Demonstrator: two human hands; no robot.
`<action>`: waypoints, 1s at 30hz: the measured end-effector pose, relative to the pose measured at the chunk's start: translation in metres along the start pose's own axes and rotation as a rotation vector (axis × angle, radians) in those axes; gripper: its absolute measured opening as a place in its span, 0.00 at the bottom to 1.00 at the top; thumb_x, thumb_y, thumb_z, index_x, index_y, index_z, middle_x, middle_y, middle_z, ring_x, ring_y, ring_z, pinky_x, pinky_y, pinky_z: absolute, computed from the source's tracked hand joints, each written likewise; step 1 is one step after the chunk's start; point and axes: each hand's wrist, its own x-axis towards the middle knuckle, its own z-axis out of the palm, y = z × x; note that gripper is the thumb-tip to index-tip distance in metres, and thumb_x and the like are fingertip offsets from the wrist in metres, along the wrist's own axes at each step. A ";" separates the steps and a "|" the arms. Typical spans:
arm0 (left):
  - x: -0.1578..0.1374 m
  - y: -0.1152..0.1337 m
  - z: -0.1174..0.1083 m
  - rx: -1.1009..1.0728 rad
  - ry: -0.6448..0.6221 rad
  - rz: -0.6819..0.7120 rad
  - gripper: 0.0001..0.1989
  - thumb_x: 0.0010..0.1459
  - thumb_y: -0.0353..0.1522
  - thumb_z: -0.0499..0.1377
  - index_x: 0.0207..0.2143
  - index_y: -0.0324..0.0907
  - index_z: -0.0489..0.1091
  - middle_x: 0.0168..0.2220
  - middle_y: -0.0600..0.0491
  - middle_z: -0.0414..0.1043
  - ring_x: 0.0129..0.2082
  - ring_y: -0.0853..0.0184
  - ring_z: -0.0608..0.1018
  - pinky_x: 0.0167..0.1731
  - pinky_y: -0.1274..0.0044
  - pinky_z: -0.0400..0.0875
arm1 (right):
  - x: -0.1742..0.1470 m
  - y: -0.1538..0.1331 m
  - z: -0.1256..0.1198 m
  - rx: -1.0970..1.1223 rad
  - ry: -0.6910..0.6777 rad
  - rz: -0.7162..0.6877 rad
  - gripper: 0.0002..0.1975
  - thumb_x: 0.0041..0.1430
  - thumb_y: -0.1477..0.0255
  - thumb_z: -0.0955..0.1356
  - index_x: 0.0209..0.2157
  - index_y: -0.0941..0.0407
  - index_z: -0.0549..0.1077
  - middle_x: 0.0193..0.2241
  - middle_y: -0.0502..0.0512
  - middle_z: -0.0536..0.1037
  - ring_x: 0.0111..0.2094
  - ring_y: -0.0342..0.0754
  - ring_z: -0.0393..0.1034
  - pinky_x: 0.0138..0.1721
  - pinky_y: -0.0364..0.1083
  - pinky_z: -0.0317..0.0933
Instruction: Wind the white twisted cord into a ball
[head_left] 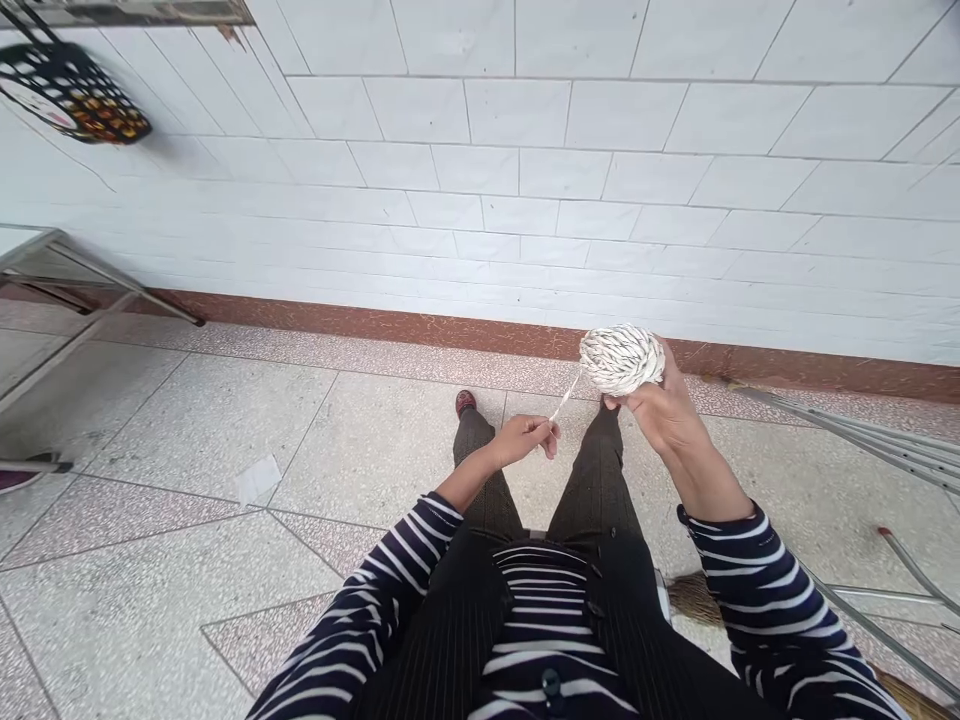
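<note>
A ball of whitish twisted cord (621,360) sits in my right hand (667,408), whose fingers curl round its right side and underside. From the ball's left edge a short taut strand (566,396) slopes down to my left hand (529,438). The left fingers are pinched together on that strand, lower than the ball and left of it. Both hands are out in front of my body, above the floor, and apart from each other. The far fingers of the right hand are partly hidden behind the ball.
A white tiled wall (487,165) with a brown skirting strip (360,325) rises ahead. A metal-framed table (97,262) stands left, below a hanging dotted bag (71,95). White paper (258,479) lies on the floor. Metal tubes (862,425) and broom bristles (694,598) are at right.
</note>
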 end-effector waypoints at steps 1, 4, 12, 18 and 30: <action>-0.001 0.003 0.003 -0.008 -0.031 0.015 0.22 0.65 0.47 0.54 0.31 0.37 0.70 0.25 0.51 0.75 0.27 0.69 0.77 0.36 0.76 0.71 | 0.003 -0.003 -0.001 -0.033 0.020 -0.033 0.35 0.42 0.74 0.74 0.52 0.43 0.63 0.50 0.52 0.71 0.40 0.50 0.70 0.28 0.44 0.66; -0.007 0.003 0.011 -0.025 -0.133 0.022 0.24 0.64 0.50 0.54 0.33 0.37 0.71 0.25 0.51 0.75 0.27 0.68 0.77 0.37 0.76 0.71 | 0.014 -0.007 -0.005 -0.118 0.149 -0.105 0.36 0.40 0.74 0.75 0.52 0.45 0.62 0.51 0.53 0.69 0.43 0.51 0.69 0.28 0.43 0.68; -0.004 -0.017 -0.011 0.425 0.203 -0.032 0.19 0.60 0.38 0.61 0.52 0.40 0.73 0.55 0.45 0.74 0.54 0.58 0.75 0.59 0.65 0.65 | 0.002 -0.014 0.000 -0.116 0.040 -0.078 0.38 0.40 0.73 0.76 0.53 0.43 0.61 0.54 0.53 0.66 0.49 0.56 0.68 0.29 0.45 0.71; 0.037 0.060 -0.014 0.356 0.452 0.307 0.26 0.61 0.39 0.62 0.61 0.43 0.67 0.60 0.44 0.69 0.61 0.55 0.70 0.60 0.64 0.65 | -0.010 -0.026 0.025 -0.217 -0.129 -0.067 0.37 0.39 0.71 0.78 0.52 0.44 0.63 0.53 0.52 0.68 0.54 0.56 0.67 0.48 0.54 0.70; -0.007 0.054 0.019 0.488 0.068 0.160 0.20 0.65 0.35 0.53 0.21 0.40 0.71 0.26 0.55 0.73 0.31 0.69 0.74 0.51 0.73 0.67 | 0.035 0.018 -0.023 -0.955 0.203 -0.288 0.40 0.36 0.70 0.76 0.54 0.51 0.64 0.53 0.60 0.60 0.57 0.64 0.58 0.56 0.64 0.61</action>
